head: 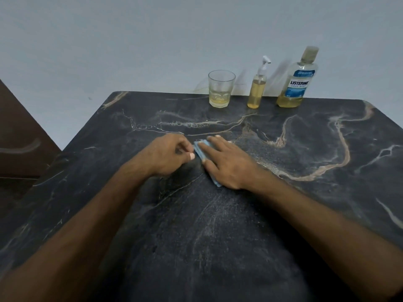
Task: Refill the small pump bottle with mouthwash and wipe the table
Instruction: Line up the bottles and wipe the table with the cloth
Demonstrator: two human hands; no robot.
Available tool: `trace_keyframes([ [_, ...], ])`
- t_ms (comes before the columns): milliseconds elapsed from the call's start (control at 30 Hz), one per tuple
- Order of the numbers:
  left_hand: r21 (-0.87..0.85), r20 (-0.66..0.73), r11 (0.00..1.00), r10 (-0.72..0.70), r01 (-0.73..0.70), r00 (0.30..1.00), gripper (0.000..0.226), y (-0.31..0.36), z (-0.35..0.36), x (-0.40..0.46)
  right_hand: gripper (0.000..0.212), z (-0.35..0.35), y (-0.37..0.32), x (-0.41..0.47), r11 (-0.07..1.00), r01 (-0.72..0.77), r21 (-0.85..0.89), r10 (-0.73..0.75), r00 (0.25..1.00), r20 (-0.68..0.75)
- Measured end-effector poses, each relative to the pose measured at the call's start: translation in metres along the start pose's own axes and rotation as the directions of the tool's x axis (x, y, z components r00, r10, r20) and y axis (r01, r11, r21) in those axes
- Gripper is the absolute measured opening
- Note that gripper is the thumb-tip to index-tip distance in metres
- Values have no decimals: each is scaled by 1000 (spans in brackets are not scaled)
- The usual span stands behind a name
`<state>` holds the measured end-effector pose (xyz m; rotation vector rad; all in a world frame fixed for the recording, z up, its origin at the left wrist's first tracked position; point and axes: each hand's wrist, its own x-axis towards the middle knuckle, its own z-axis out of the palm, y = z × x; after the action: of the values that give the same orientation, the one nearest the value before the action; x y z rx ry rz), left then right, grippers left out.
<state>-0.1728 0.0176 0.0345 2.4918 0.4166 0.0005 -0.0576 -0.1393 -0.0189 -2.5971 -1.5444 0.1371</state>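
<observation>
Folded blue cloth (201, 150) flat on the dark marbled table (218, 236), near the middle. Right hand (226, 164) laid over it, fingers straight and spread, pressing down. Left hand (168, 154) just beside the cloth's left edge, fingers curled, thumb and forefinger seemingly pinching that edge (contact hard to confirm at this angle).

Soft, light and limp by the look of it; likely to bunch or unfold if dragged by one corner. Best held under a flat palm, with the folded edge leading, to keep the layers together while wiping.

Along the far edge, well apart from the hands: a glass (220, 89) with a little yellowish liquid, a small pump bottle (257, 91) nearly full and with its pump on, and a big mouthwash bottle (296, 83), capped, low on liquid. Refill apparently done; wiping the part in hand.

All three upright and easy to knock over, the glass breakable too. Nothing between the cloth and the near half of the table; only the strip at the back calls for care.
</observation>
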Motion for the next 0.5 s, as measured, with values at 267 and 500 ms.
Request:
trace_keyframes([
  [267, -99, -131, 994, 28, -41, 991, 17, -6, 6, 18, 59, -13, 118, -13, 894, -445, 41, 447, 892, -73],
  [500, -188, -281, 979, 28, -83, 959, 17, -16, -8, 24, 58, -4, 95, 77, 916, -400, 23, 400, 913, -75],
])
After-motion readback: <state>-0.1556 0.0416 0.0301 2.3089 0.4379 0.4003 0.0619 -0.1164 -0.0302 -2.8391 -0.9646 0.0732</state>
